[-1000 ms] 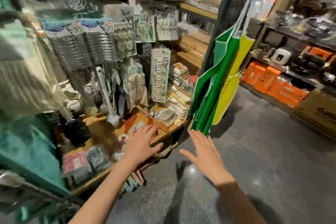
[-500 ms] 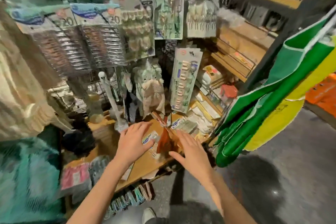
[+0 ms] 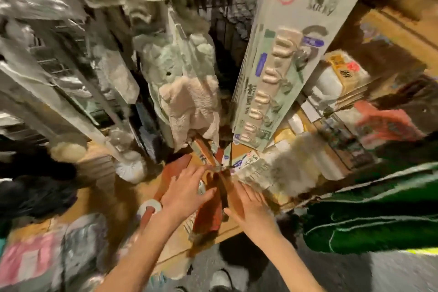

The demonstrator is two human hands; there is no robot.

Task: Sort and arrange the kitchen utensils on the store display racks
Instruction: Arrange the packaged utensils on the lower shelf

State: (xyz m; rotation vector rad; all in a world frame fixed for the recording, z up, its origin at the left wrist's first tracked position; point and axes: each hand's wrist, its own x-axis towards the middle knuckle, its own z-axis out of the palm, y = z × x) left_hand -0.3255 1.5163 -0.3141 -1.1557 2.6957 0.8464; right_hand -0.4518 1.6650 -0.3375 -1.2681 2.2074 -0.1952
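Note:
The view is blurred by motion. A pile of flat packaged utensils in red-brown cards (image 3: 209, 211) lies on the wooden shelf (image 3: 94, 199) at the front of the rack. My left hand (image 3: 186, 191) rests flat on the left side of the pile, fingers spread. My right hand (image 3: 251, 206) lies flat on its right side, fingers spread and pointing up-left. Neither hand has closed around a pack. Between the two hands a dark narrow handle (image 3: 224, 193) shows.
A long green card of hooks (image 3: 272, 73) hangs just above the hands, beside a bagged cloth (image 3: 189, 99). A white brush head (image 3: 130, 168) stands left of the pile. Green bags (image 3: 369, 216) hang at the right. Pink and grey packs (image 3: 54, 249) lie lower left.
The camera has come much closer to the shelf. Both hands have moved forward onto the pile of red-brown packs, the right one coming in from over the floor.

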